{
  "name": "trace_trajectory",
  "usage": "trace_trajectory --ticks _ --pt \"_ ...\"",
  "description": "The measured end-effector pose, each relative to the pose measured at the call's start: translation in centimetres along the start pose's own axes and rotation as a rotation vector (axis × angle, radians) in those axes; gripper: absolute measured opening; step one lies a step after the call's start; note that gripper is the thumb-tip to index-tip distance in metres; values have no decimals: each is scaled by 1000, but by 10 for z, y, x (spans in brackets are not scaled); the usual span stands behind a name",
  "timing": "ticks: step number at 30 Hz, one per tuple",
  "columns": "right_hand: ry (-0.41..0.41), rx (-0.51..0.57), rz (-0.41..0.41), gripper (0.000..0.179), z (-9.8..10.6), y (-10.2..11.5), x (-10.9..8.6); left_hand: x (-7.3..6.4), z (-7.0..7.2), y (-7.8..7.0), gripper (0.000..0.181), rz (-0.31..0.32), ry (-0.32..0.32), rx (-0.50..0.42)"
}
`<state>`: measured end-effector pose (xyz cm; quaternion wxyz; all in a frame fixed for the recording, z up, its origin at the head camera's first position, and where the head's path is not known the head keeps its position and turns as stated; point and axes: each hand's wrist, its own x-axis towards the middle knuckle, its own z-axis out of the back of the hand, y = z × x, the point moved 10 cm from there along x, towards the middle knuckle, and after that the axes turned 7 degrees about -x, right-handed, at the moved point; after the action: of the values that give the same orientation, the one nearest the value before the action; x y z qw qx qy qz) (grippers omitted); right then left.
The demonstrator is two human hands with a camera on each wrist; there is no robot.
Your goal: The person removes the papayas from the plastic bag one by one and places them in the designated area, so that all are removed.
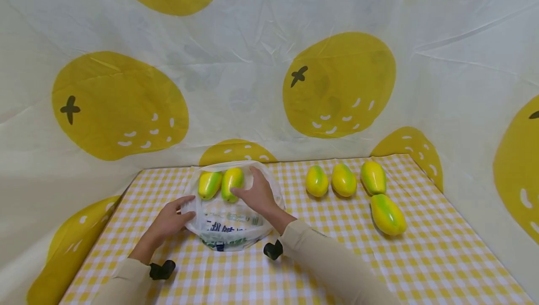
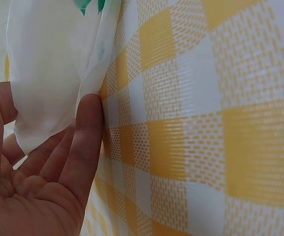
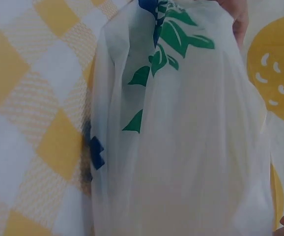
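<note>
A white plastic bag (image 1: 229, 237) with blue and green print lies with its mouth wide on the table, and two yellow-green papayas (image 1: 209, 185) sit in its far part. My left hand (image 1: 170, 218) holds the bag's left rim, with bag film between thumb and fingers in the left wrist view. Inside the mouth, my right hand (image 1: 258, 195) is beside the right-hand papaya (image 1: 232, 183), thumb at its lower edge and index finger spread away toward the far rim. The right wrist view shows mostly the bag's side (image 3: 196, 147), which hides most of that hand.
Several more papayas (image 1: 316, 181) lie on the right of the table, two of them end to end. The yellow-and-white checked tablecloth (image 1: 328, 249) covers the table. Behind it hangs a fruit-print curtain (image 1: 236, 85). Dark straps (image 1: 162, 270) show at both wrists.
</note>
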<state>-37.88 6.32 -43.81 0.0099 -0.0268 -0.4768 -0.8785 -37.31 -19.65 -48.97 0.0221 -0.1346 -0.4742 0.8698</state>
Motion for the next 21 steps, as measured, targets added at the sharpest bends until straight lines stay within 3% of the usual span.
trace_trajectory --ticks 21 --pt "-2 34 -45 90 -36 -5 23 2 0 3 61 28 -12 15"
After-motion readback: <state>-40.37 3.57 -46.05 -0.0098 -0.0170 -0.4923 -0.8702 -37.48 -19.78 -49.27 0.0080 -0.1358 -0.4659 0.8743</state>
